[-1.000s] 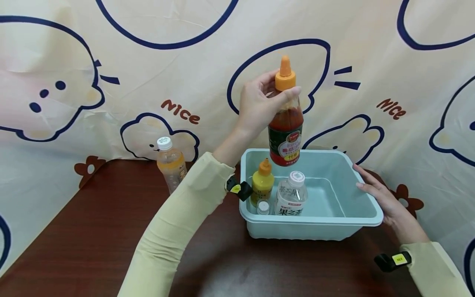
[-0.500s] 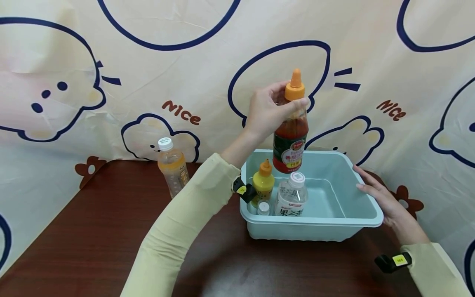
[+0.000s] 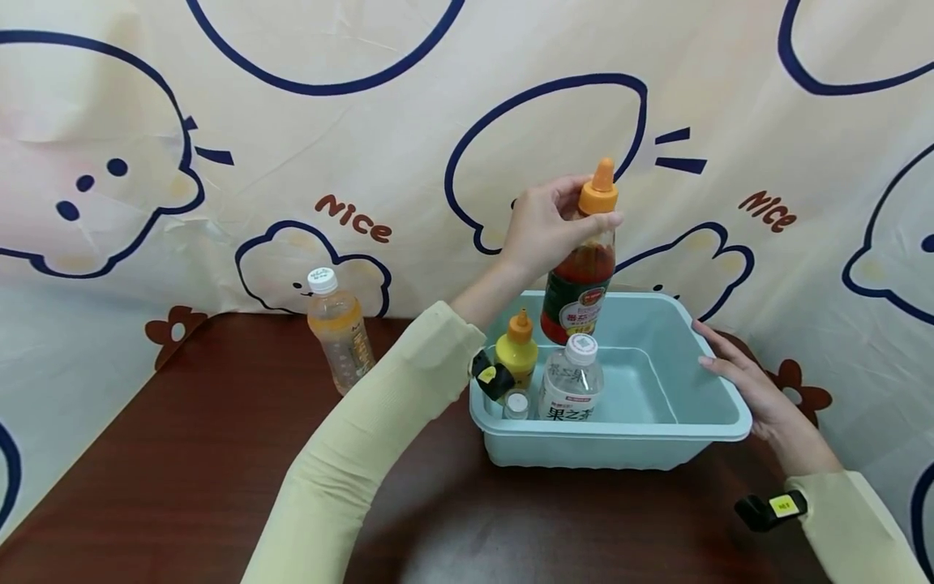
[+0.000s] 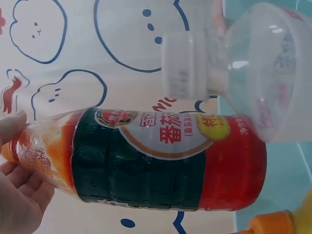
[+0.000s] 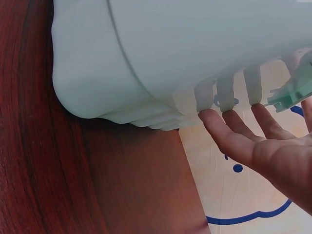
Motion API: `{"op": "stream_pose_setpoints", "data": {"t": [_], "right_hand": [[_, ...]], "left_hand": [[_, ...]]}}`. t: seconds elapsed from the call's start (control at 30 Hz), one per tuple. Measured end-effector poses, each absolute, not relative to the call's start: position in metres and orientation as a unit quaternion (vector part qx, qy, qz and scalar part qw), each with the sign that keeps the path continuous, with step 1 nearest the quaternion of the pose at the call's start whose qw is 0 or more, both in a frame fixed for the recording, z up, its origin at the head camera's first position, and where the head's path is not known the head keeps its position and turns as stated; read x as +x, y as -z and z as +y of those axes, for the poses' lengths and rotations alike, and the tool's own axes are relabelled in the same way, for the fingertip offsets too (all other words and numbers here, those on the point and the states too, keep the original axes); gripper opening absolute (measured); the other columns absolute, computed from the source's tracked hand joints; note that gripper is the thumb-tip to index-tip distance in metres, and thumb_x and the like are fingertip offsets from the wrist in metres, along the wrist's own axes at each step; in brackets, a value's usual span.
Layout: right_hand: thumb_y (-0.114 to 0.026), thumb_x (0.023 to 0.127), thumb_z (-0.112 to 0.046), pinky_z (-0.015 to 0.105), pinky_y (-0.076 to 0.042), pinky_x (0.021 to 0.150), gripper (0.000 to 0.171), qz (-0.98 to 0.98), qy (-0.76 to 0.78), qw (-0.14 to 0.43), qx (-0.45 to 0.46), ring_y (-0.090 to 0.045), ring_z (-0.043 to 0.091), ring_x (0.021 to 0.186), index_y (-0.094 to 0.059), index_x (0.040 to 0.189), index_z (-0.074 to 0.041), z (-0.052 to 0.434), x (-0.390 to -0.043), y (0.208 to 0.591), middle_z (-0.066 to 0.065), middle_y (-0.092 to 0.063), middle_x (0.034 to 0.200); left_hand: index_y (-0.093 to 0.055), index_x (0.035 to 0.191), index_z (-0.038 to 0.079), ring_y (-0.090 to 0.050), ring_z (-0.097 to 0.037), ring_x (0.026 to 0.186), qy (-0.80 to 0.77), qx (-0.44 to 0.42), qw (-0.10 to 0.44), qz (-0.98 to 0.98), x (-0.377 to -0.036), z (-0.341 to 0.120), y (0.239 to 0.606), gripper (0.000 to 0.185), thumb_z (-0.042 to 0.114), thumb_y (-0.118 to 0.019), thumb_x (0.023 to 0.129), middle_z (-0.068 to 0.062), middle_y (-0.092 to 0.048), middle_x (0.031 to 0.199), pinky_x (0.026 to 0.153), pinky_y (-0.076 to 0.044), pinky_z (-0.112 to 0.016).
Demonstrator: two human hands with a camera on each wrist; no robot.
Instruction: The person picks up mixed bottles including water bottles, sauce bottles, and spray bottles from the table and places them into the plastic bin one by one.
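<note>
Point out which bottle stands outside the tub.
The orange drink bottle with the white cap, alone on the table left of the tub; the others are inside or held above.

left hand [image 3: 543,227] raised, fingers curled in a grip; right hand [image 3: 737,381] flat, fingers straight

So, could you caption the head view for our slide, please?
Left hand holds ketchup bottle over blue tub.

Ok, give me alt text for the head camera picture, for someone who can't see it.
A left hand holds a red sauce bottle with an orange nozzle cap over a pale blue plastic tub of bottles, while the right hand rests open on the tub's right rim.
</note>
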State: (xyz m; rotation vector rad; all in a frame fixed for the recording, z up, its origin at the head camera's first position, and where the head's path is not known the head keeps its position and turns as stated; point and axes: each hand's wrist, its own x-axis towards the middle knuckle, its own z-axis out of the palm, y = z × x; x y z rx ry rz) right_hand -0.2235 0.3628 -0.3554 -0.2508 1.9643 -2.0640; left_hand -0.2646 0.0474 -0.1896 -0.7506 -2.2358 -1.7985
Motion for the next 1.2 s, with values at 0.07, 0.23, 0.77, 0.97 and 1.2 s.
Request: {"op": "stream_pose_setpoints", "data": {"t": [0.07,0.23,0.77,0.97,1.2], "right_hand": [[-0.040,0.097,-0.016,0.044,-0.053,0.071,0.056,0.683,0.712,0.140,-0.084,-0.060,0.009,0.095,-0.018,0.144,-0.038,0.362,-0.224,0.355,-0.016,-0.040,0.120],[-0.040,0.097,-0.017,0.044,-0.053,0.071,0.055,0.687,0.709,0.139,-0.079,-0.060,0.009,0.095,-0.019,0.144,-0.038,0.363,-0.224,0.356,-0.015,-0.039,0.120],[-0.040,0.097,-0.017,0.045,-0.053,0.071,0.056,0.691,0.705,0.138,-0.081,-0.060,0.009,0.095,-0.017,0.144,-0.038,0.362,-0.224,0.353,-0.014,-0.036,0.120],[-0.041,0.097,-0.018,0.045,-0.053,0.070,0.056,0.694,0.703,0.134,-0.071,-0.060,0.008,0.093,-0.018,0.144,-0.039,0.362,-0.223,0.352,-0.014,-0.036,0.120],[-0.041,0.097,-0.018,0.044,-0.053,0.071,0.056,0.698,0.700,0.133,-0.069,-0.060,0.008,0.094,-0.018,0.144,-0.039,0.360,-0.222,0.352,-0.014,-0.036,0.119]], "left_hand": [[-0.056,0.121,0.007,-0.060,-0.008,0.096,0.600,-0.256,0.082,-0.754,-0.266,0.048,0.191,0.045,0.019,-0.070,0.080,-0.003,-0.062,0.113,0.081,-0.046,-0.013],[-0.056,0.120,0.007,-0.060,-0.008,0.095,0.582,-0.267,0.065,-0.766,-0.270,0.050,0.195,0.044,0.019,-0.069,0.080,-0.003,-0.062,0.113,0.081,-0.046,-0.013],[-0.053,0.121,0.008,-0.059,-0.012,0.098,0.534,-0.272,0.003,-0.800,-0.280,0.056,0.201,0.043,0.015,-0.068,0.081,-0.003,-0.061,0.115,0.085,-0.046,-0.019],[-0.055,0.119,0.009,-0.059,-0.012,0.094,0.531,-0.245,-0.016,-0.811,-0.284,0.058,0.205,0.042,0.016,-0.069,0.080,-0.003,-0.063,0.111,0.086,-0.047,-0.022],[-0.056,0.117,0.010,-0.059,-0.012,0.095,0.543,-0.213,-0.043,-0.812,-0.288,0.060,0.211,0.040,0.016,-0.070,0.079,-0.002,-0.063,0.110,0.087,-0.047,-0.025]]}}
